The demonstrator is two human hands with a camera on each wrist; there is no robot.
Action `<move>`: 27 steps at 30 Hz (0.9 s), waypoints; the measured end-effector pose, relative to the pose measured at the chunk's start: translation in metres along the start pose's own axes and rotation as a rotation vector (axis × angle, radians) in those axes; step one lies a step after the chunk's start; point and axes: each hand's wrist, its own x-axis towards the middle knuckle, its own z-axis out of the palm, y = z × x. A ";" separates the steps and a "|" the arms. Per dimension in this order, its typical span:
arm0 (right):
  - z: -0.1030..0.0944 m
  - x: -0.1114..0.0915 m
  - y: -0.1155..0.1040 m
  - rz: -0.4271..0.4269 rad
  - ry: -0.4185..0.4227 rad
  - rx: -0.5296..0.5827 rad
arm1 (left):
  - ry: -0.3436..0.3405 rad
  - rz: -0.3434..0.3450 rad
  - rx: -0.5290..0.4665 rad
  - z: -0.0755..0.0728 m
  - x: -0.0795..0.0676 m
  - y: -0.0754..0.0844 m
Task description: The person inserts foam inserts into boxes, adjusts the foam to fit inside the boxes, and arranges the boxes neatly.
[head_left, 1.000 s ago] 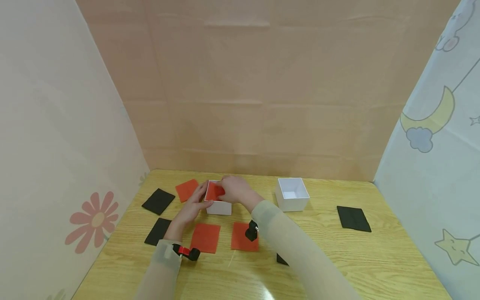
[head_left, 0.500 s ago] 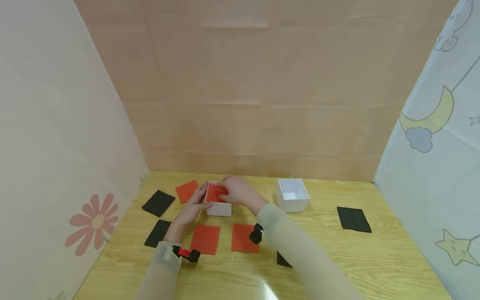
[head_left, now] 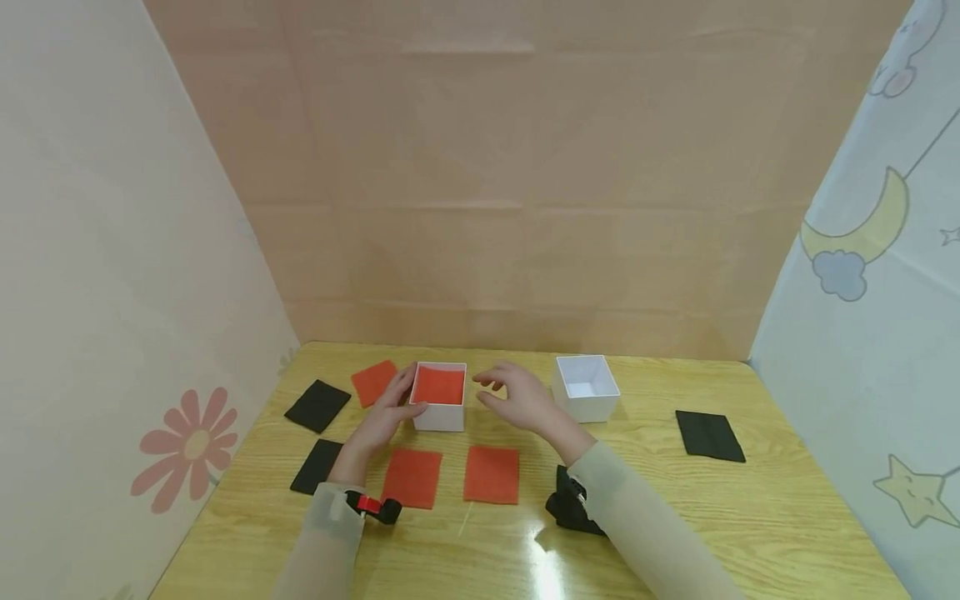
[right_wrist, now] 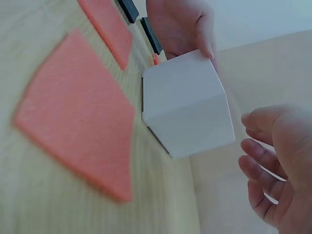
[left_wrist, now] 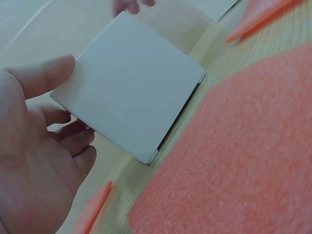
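A square white box stands on the table, with a red foam square lying flat inside, a little below the rim. My left hand holds the box at its left side, the thumb against the front wall and the fingers along the side wall. In the left wrist view, the thumb and curled fingers meet around a corner of the white box. To the right of the box, my right hand hovers with loosely bent fingers and nothing in them. The right wrist view shows a gap between this hand and the box.
A second white box with nothing in it stands to the right. Red foam squares lie in front of and left of the held box. Black squares lie at both sides, one partly under my right wrist. Fabric walls enclose the table.
My right hand has come out of the left box and moved right, its fingers loosened. The red foam square now lies flat inside. The left hand has stayed on the box.
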 end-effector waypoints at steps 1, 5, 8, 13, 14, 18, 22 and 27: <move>-0.001 -0.005 0.003 0.010 0.015 0.015 | 0.001 -0.002 -0.001 0.000 0.000 0.001; -0.002 -0.023 0.010 0.030 0.032 0.058 | -0.001 0.001 0.000 0.002 0.000 0.002; -0.001 -0.035 0.011 0.026 0.007 0.076 | -0.002 0.002 0.000 0.002 0.000 0.003; 0.003 -0.050 0.010 0.032 -0.081 0.075 | 0.003 0.006 -0.002 0.001 0.000 0.004; 0.004 -0.053 0.010 0.033 -0.100 0.063 | 0.004 0.007 -0.004 0.001 0.000 0.003; 0.008 -0.062 0.010 0.035 -0.156 -0.017 | 0.011 0.002 -0.004 0.001 0.000 0.001; 0.013 -0.068 0.010 0.046 -0.169 -0.079 | 0.019 -0.011 -0.004 0.001 -0.001 0.000; 0.019 -0.074 0.008 0.053 -0.203 -0.125 | 0.015 0.000 -0.002 0.000 -0.001 -0.001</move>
